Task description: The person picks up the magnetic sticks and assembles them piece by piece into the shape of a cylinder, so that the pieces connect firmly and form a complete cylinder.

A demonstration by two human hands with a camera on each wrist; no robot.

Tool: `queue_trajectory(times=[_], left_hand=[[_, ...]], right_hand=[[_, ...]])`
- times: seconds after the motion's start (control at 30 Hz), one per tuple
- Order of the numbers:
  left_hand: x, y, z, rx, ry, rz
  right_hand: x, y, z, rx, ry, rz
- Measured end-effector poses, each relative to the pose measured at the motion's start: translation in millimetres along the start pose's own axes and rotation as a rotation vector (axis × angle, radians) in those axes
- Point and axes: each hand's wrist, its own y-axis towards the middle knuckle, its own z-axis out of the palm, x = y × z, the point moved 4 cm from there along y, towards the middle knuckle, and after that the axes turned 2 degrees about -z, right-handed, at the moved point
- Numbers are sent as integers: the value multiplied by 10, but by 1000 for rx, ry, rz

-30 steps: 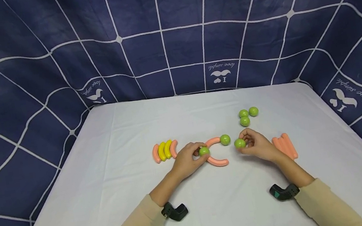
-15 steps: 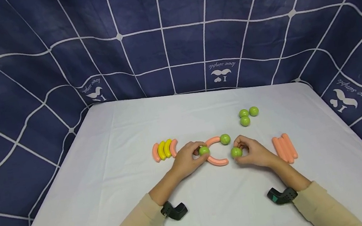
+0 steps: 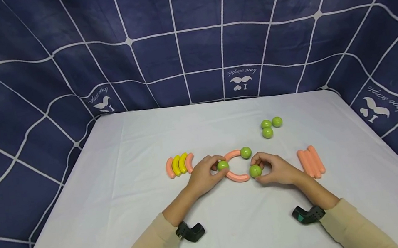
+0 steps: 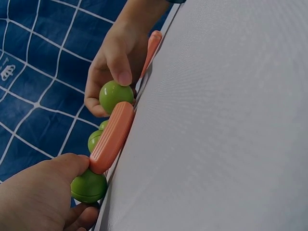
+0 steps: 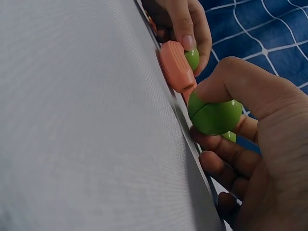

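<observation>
Pinching a green ball (image 3: 255, 170), the right hand (image 3: 275, 171) has brought it down to the arc's (image 3: 237, 176) end; the left hand (image 3: 203, 176) is gripping another ball (image 3: 222, 165).

A white-covered table (image 3: 121, 218) stands before a navy backdrop (image 3: 182, 51) (white grid lines, small printed logos), evenly lit.

Both forearms in from the near edge, hands almost meeting mid-table.
Left hand (image 3: 205, 175) curled, thumb and fingertips pinching a green ball (image 3: 222, 165). Right hand (image 3: 274, 170) just right of that ball, fingers bent, pinching a second green ball (image 3: 255, 171). Beige sleeves to the wrists, dark wrist mounts below.
</observation>
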Motion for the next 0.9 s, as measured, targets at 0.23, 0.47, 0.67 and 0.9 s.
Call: queue_trajectory(times=[0.23,0.47,0.67,0.9], left_hand=[[-2,-10,-1,-3,-1,3],[-6,-4,5,-2,-13,7],[-10,-8,4,-6,6,-11],[-19,-11,-4,-14,14,-7]], right_hand=[[14,3,14,8,1,17],[164,3,20,-3,-21,10],[411,-12,-8,8,-33,1],[460,-18,-12,6,-32,6]])
